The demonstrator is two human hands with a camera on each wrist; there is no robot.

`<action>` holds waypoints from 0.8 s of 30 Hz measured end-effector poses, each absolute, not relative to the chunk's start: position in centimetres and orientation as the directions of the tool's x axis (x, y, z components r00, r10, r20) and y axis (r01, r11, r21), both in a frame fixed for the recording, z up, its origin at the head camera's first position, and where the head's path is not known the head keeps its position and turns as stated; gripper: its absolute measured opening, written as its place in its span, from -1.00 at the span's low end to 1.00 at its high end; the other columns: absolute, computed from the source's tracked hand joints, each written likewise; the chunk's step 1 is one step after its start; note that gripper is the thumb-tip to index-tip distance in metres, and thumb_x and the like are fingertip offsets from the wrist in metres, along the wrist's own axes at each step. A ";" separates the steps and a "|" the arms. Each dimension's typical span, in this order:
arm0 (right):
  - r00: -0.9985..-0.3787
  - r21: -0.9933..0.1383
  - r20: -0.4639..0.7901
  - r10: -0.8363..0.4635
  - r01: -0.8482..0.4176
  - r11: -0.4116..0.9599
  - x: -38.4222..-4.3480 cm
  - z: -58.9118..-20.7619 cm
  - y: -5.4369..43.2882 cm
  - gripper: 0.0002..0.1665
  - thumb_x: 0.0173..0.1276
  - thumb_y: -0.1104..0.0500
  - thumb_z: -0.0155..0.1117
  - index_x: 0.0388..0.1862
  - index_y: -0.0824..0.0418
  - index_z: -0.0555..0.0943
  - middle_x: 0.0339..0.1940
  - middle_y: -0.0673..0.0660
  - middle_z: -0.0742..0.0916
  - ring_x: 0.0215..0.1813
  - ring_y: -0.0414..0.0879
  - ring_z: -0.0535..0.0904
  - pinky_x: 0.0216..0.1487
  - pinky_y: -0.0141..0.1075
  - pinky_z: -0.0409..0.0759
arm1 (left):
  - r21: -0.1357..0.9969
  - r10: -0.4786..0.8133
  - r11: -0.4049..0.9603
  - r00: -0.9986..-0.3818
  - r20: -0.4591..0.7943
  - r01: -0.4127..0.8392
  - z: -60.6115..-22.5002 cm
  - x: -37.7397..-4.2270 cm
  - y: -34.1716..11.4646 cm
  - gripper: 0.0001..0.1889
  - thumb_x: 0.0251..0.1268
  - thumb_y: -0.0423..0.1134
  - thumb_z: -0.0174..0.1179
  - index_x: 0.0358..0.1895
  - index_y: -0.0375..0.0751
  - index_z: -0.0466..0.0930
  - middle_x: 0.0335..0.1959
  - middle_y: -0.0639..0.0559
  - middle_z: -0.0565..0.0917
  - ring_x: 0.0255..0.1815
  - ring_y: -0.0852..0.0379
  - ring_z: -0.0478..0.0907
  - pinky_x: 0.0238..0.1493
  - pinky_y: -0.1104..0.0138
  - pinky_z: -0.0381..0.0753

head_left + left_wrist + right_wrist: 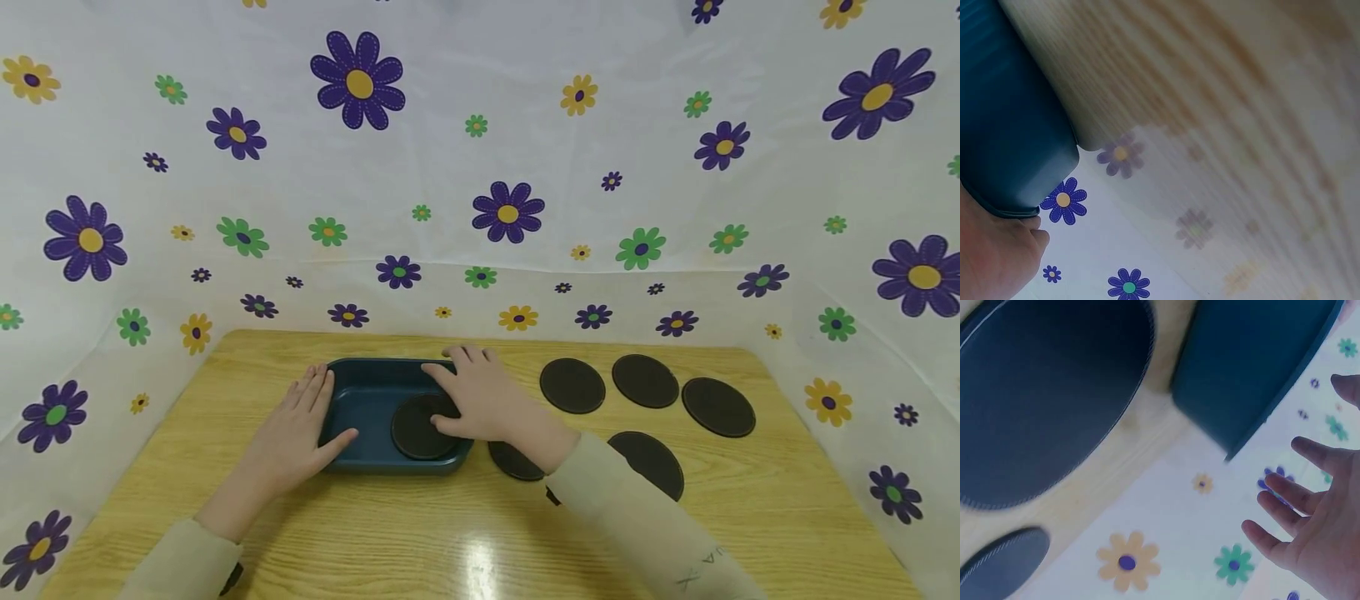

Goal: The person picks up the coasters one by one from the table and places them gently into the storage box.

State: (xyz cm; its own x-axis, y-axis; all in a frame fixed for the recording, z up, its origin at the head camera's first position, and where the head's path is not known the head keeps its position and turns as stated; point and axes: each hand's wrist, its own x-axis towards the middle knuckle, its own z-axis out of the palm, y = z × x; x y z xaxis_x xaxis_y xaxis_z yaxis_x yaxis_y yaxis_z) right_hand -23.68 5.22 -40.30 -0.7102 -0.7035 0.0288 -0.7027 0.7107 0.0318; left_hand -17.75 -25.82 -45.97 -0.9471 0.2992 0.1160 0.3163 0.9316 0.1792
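Five dark round discs lie flat on the bench to the right of a blue tray: a back left disc, a back middle disc, a back right disc, a front disc and a nearest disc just beside the tray. The right forearm crosses over these last two; its pale sleeve hides an edge of the front disc, and the wrist covers much of the nearest one. A sixth, the tray disc, lies inside the tray at its right end, partly hidden by the right hand, which is over that end with fingers spread and grips nothing. The left hand lies along the tray's left side, fingers straight and thumb reaching over the rim. The bench is yellowish wood grain, with a bright reflection near its front. Behind and on both sides hangs a white cloth printed with purple, yellow and green flowers, lightly creased.
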 end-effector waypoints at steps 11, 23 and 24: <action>-0.804 0.031 0.060 -0.592 -0.591 0.806 -25.6 -39.3 11.5 -0.11 0.44 -0.30 0.32 0.63 0.02 0.40 0.55 0.30 0.46 0.58 0.26 0.34 0.52 0.27 0.41 | 0.183 0.306 0.929 -0.945 0.113 0.323 -46.0 -17.8 -25.9 0.05 0.52 0.27 0.15 0.67 -0.53 -0.01 0.74 -0.42 -0.01 0.77 -0.38 -0.05 0.72 -0.24 0.06; -0.879 0.052 0.093 -0.468 -0.465 0.884 -26.2 -39.3 19.5 -0.14 0.44 -0.26 0.33 0.59 0.11 0.44 0.49 0.38 0.50 0.51 0.37 0.40 0.45 0.38 0.42 | 0.181 0.307 0.927 -0.942 0.133 0.328 -46.1 -17.7 -25.9 0.04 0.51 0.24 0.18 0.66 -0.54 0.01 0.73 -0.44 0.03 0.76 -0.39 -0.03 0.73 -0.24 0.06; -0.884 0.065 0.096 -0.457 -0.453 0.889 -26.2 -39.4 20.2 -0.14 0.44 -0.26 0.32 0.58 0.12 0.45 0.48 0.39 0.51 0.50 0.38 0.41 0.44 0.38 0.44 | 0.180 0.307 0.928 -0.943 0.131 0.327 -46.2 -17.7 -25.9 0.04 0.51 0.24 0.18 0.66 -0.54 0.01 0.73 -0.44 0.03 0.76 -0.39 -0.03 0.73 -0.24 0.06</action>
State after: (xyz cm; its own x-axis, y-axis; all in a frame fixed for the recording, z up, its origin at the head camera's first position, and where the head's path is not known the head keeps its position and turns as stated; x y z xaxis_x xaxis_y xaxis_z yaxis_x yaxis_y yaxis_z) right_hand -26.23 20.22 -39.41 -0.8841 -0.4572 0.0964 -0.4528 0.8892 0.0648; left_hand -17.69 -25.89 -46.16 -0.9428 0.3066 0.1309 0.3268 0.9278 0.1803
